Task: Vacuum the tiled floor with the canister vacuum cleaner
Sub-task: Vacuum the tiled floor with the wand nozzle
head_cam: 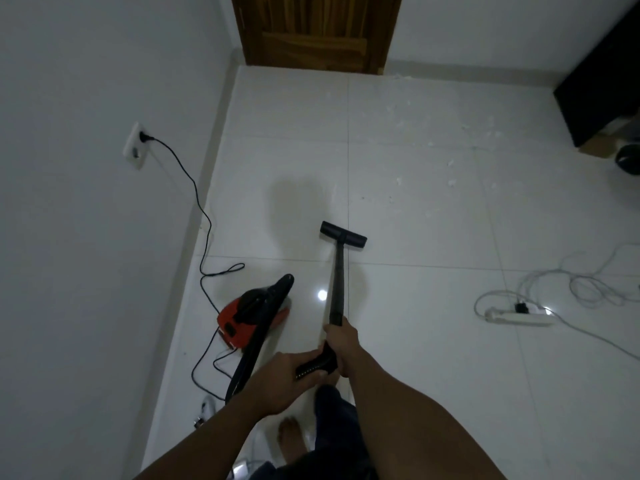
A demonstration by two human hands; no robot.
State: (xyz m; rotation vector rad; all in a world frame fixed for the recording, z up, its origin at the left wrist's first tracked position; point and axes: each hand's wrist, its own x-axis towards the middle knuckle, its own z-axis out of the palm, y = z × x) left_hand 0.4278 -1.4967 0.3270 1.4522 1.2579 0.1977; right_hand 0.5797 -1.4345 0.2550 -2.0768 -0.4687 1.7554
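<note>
We hold the wand (337, 282) in our right hand (341, 342), closed round its near end, while our left hand (287, 379) grips the ribbed hose (313, 365) just behind it. The nozzle (343, 236) rests on the floor (415, 220) mid-room, with the red canister (242, 318) near left, its cord (194, 188) running to the wall socket (136, 145).

To do this pass well, we should keep the nozzle flat on the tile and push in slow, overlapping strokes toward the white scraps (450, 161) scattered far right. We should feed hose with the left hand so the canister does not tug, and steer clear of the power strip (519, 318) on the right.
</note>
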